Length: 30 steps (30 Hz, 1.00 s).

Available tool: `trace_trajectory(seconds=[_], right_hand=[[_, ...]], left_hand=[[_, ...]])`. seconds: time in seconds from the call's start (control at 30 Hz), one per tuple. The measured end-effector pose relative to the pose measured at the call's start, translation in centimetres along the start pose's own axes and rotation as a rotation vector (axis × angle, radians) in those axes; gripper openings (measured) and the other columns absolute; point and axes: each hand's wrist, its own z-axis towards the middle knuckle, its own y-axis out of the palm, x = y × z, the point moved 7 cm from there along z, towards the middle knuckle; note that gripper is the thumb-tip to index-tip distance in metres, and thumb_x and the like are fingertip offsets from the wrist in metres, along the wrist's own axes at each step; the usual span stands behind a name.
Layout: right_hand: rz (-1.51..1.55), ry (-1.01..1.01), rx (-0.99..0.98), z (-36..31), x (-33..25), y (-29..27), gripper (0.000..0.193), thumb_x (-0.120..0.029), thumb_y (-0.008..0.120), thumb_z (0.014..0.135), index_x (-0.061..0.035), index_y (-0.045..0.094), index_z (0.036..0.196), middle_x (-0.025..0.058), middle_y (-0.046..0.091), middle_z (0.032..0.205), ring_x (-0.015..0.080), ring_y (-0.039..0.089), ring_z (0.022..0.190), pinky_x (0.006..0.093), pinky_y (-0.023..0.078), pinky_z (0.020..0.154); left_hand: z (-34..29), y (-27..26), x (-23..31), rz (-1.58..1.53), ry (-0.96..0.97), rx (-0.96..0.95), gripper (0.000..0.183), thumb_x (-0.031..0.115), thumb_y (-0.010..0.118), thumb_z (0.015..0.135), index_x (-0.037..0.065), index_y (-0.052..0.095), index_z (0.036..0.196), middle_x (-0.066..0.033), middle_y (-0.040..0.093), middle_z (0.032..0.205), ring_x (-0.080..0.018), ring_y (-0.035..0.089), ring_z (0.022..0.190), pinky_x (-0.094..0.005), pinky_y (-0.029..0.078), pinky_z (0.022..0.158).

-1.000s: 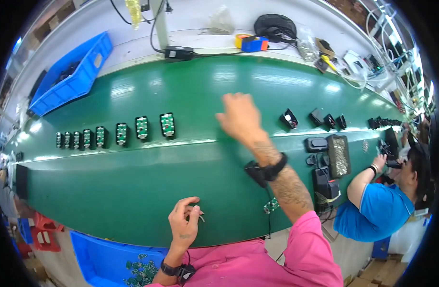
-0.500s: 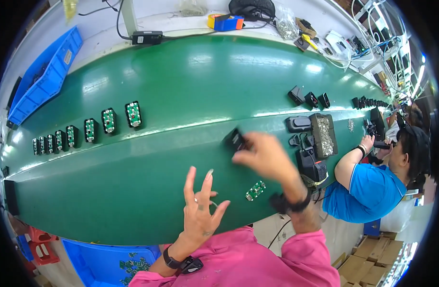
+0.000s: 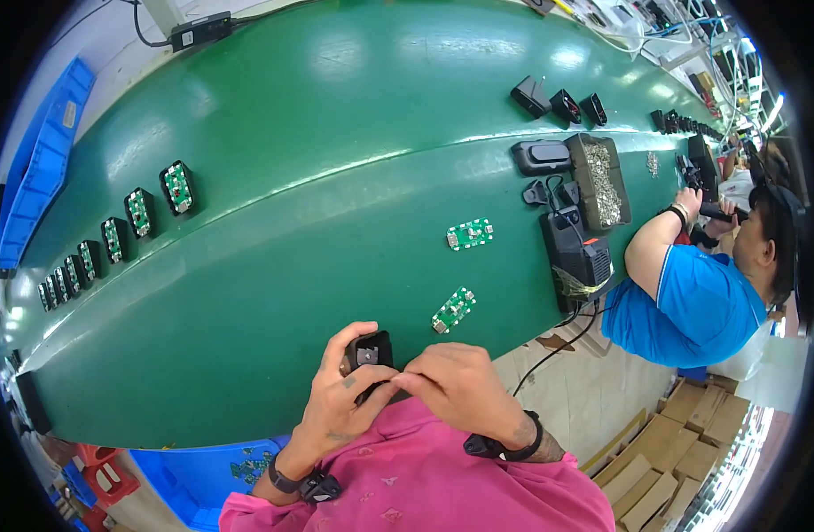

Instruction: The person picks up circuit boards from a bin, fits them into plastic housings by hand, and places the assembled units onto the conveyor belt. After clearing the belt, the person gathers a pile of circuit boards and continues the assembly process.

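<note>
Green conveyor belt (image 3: pixel 274 293): at its near edge, left hand (image 3: pixel 340 403) and right hand (image 3: pixel 460 386) together clasp a small black housing (image 3: pixel 368 353).

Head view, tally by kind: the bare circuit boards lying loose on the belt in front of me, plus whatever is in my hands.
Bare green circuit boards lying loose on the green belt: 2
Black casing, held in the left hand with the right hand at its edge: 1
Total: 3
</note>
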Motion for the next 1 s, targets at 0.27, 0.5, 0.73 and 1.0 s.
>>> trace_trajectory(seconds=[0.27, 0.5, 0.73, 1.0], right_hand=[[-0.595, 0.068, -0.036, -3.3, 4.6, -2.4, 0.078, -0.039, 0.088, 0.064, -0.0134, 0.059, 0.132, 0.0139, 0.039, 0.149, 0.0407, 0.035, 0.134, 0.0558, 0.032, 0.106], [-0.733, -0.319, 0.121, -9.1, 6.2, -1.3, 0.043, -0.014, 0.081, 0.075, -0.0097, 0.067, 0.116, 0.0118, 0.062, 0.127, 0.033, 0.049, 0.126, 0.0493, 0.047, 0.096], [0.112, 0.216, 0.389, -7.6, 5.8, -2.3, 0.02, 0.004, 0.066, 0.09, 0.0064, 0.062, 0.11, 0.0129, 0.072, 0.09, 0.0174, 0.07, 0.06, 0.0259, 0.054, 0.052], [0.32, 0.106, 0.421, -3.1, 2.9, 0.4, 0.013, 0.005, 0.068, 0.089, 0.0071, 0.065, 0.101, 0.0126, 0.071, 0.09, 0.0166, 0.071, 0.071, 0.0264, 0.057, 0.059]], left_hand=[[-0.3, -0.5, -3.4, -0.349, -0.381, 0.112, 0.003, 0.002, 0.069, 0.084, 0.001, 0.067, 0.086, -0.016, 0.046, 0.133, -0.0194, 0.057, 0.1, -0.0324, 0.05, 0.081], [0.5, 1.0, -2.8, -0.465, -0.39, 0.119, 0.005, 0.003, 0.072, 0.085, 0.001, 0.068, 0.086, -0.0138, 0.046, 0.131, -0.0177, 0.055, 0.103, -0.0298, 0.047, 0.086], [1.3, 1.3, 1.1, -0.189, -0.217, 0.059, 0.009, 0.011, 0.075, 0.082, 0.007, 0.073, 0.09, -0.0169, 0.052, 0.127, -0.0236, 0.062, 0.091, -0.0342, 0.051, 0.074], [1.5, 1.1, 1.0, -0.052, -0.219, 0.123, 0.007, 0.012, 0.072, 0.083, 0.007, 0.072, 0.089, -0.021, 0.053, 0.126, -0.0331, 0.064, 0.099, -0.0409, 0.054, 0.078]])
